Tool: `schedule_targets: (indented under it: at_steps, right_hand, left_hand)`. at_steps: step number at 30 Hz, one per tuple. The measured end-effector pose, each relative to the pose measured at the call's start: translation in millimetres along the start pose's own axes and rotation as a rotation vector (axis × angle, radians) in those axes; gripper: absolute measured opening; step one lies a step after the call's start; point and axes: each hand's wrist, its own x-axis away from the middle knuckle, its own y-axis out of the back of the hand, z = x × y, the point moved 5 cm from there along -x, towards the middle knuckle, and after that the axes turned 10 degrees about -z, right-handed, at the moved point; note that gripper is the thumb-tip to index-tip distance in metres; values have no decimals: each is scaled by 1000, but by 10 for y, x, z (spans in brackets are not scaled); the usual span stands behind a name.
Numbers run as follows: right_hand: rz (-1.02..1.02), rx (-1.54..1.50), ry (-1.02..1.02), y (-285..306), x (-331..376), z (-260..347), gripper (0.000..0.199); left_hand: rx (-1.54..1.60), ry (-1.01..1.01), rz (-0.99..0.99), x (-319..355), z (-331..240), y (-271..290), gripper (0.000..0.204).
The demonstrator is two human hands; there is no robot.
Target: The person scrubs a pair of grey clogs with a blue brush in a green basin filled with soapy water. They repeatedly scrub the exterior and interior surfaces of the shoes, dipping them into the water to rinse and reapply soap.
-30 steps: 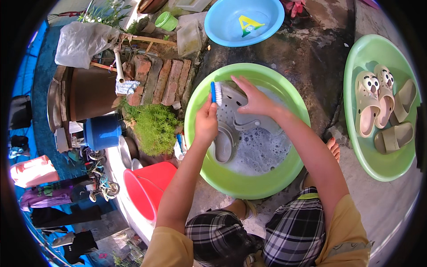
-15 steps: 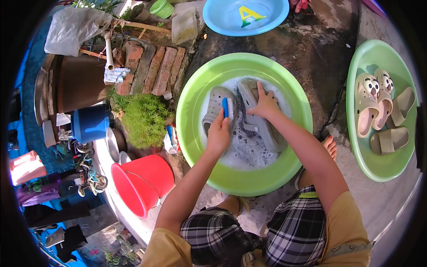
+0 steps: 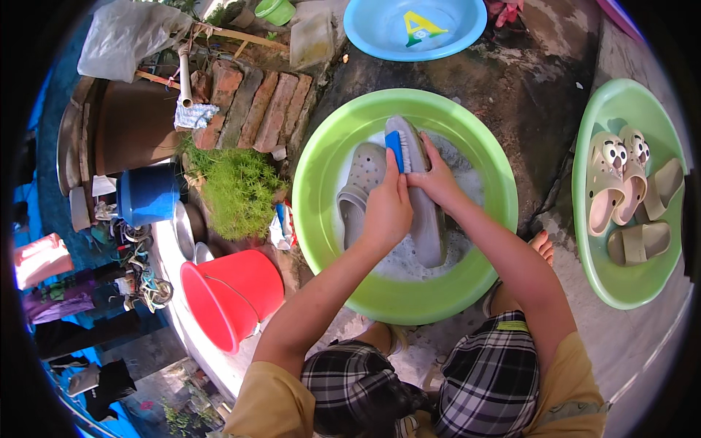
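A blue brush (image 3: 394,147) with white bristles is gripped in my left hand (image 3: 388,210). Its bristles rest against a grey clog (image 3: 428,237), near the upper end. My right hand (image 3: 437,175) holds that clog from its right side, with the thumb across it close to the brush. The clog looks tilted, its long side or sole facing up; which of the two I cannot tell. To its left, a second grey clog (image 3: 365,169) with holes in its top lies in the suds. Both are inside a round green basin (image 3: 312,219) of foamy water.
On the right, a green oval tub (image 3: 595,270) holds beige cartoon-eyed clogs (image 3: 607,186) and brown slides (image 3: 639,243). A blue basin (image 3: 365,36) stands at the far side. A red bucket (image 3: 241,296), bricks (image 3: 255,109) and a leafy plant (image 3: 237,193) are on the left.
The brush has moved from above the left clog onto the right one. My right hand has lifted and turned the right clog, bringing it up and leftward toward the brush.
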Motion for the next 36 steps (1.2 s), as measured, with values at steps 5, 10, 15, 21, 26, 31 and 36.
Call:
schedule_targets:
  at_steps: [5,10,15,21,26,31,36]
  right_hand:
    - [-26,82,91,-67,115,-55,113]
    - [-65,109,116,83,-46,-34,113]
    - [-23,303,155,-46,119,38,114]
    - [-16,260,199,-31,0,-66,113]
    - [43,75,274,-45,147,267,112]
    - [107,-31,178,-129,173,337,110]
    - [143,-28,311,-23,234,415,109]
  left_hand:
    - [-150,5,-43,-463,-102,137,52]
    - [-85,-183,42,193,-255,2,57]
    - [-152,63,-50,-574,-206,268,58]
    - [-130,-158,-46,-10,-161,170,55]
    - [-178,6,-90,-380,-300,410,53]
    - [-140,-125,-103,-84,-253,307,53]
    - [-106,72,-166,-412,-358,481,51]
